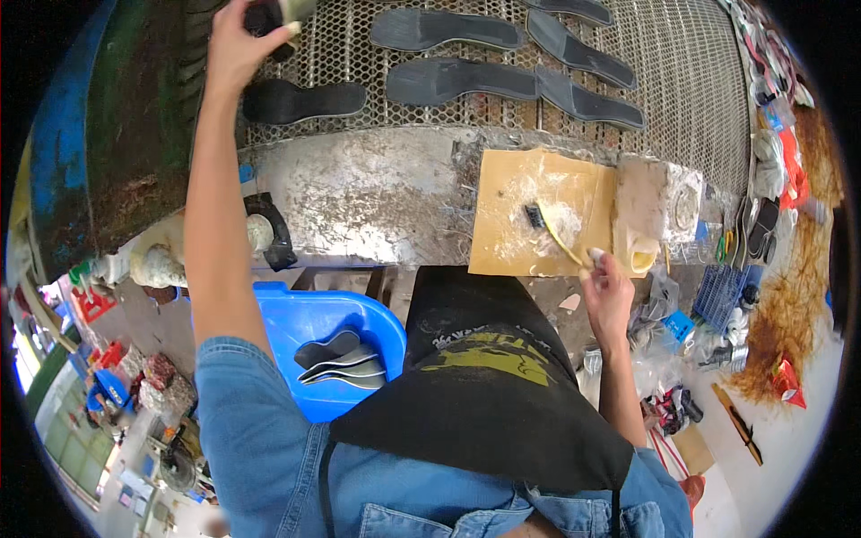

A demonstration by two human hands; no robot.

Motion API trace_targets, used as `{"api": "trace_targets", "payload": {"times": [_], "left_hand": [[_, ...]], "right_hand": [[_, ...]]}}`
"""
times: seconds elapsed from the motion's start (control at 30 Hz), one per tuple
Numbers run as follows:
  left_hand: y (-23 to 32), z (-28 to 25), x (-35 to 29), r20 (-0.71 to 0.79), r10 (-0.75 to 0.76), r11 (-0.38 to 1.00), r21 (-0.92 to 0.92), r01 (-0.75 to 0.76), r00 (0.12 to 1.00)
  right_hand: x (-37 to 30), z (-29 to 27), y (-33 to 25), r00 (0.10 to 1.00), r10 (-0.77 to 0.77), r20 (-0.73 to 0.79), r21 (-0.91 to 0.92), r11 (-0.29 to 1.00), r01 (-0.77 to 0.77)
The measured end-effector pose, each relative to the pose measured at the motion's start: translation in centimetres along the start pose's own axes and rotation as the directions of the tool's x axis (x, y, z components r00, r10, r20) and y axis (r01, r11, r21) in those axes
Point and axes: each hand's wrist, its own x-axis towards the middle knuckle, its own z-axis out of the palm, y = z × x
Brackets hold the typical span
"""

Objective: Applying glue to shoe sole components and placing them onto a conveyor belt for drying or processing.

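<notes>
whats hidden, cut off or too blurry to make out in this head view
In the head view:
Dark object: full shape, part covered by the left hand, part cut off by the top edge.
Topmost sole-shaped piece: cut off by the top edge.
Brush: handle end, hidden by the right hand.
Stacked pieces in the blue tub: exact count, hidden by overlap.
Far-left clutter: small and blurred.

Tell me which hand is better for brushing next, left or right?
Right, probably. The right hand holds the brush over the cardboard. The left hand is far from it and grips a dark thing.
</notes>
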Motion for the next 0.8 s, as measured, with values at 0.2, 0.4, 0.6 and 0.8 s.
{"api": "trace_targets", "payload": {"times": [0.2, 0.4, 0.6, 0.8], "left_hand": [[10.2, -4.5, -4.7, 0.163, -0.445, -0.025, -0.985, 0.170, 0.880], [17.3, -7.9, -8.9, 0.173, -0.370, -0.226, -0.970, 0.092, 0.913], [21.0, -9.6, -9.7, 0.153, -0.392, -0.264, -0.963, 0.049, 0.907], [23.1, -10.8, -9.5, 0.129, -0.297, -0.260, -0.964, 0.049, 0.946]], "right_hand": [[1.3, 2.7, 0.9, 0.980, -0.199, -0.031, -0.169, 0.967, 0.191], [2.0, 3.0, 2.1, 0.931, -0.365, -0.007, -0.166, 0.918, 0.359], [1.7, 3.4, 3.5, 0.924, -0.380, -0.029, -0.133, 0.918, 0.373], [2.3, 3.3, 3.2, 0.926, -0.372, 0.069, -0.177, 0.909, 0.378]]}}
